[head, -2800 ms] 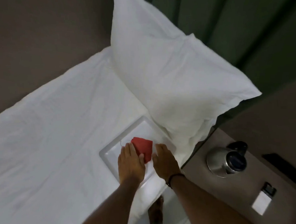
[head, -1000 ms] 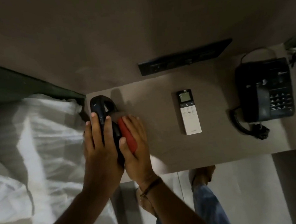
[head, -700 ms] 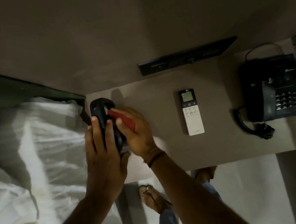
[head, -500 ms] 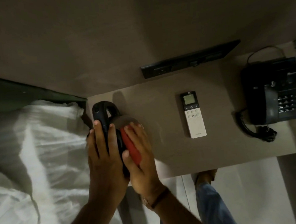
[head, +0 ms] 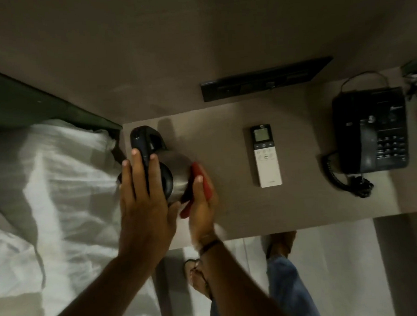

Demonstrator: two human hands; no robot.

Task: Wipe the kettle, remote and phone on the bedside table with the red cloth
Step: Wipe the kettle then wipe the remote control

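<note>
While left hand [head: 144, 204] rests flat-fingered on kettle [head: 179, 175], right hand [head: 201, 210] grips red cloth [head: 197, 169] against it.

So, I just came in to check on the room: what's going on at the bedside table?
A person is wiping the kettle. The left hand rests flat on its dark lid and handle, steadying it, while the right hand holds the red cloth against the steel side. The remote and the phone lie farther right on the bedside table, with neither hand on them.
</note>
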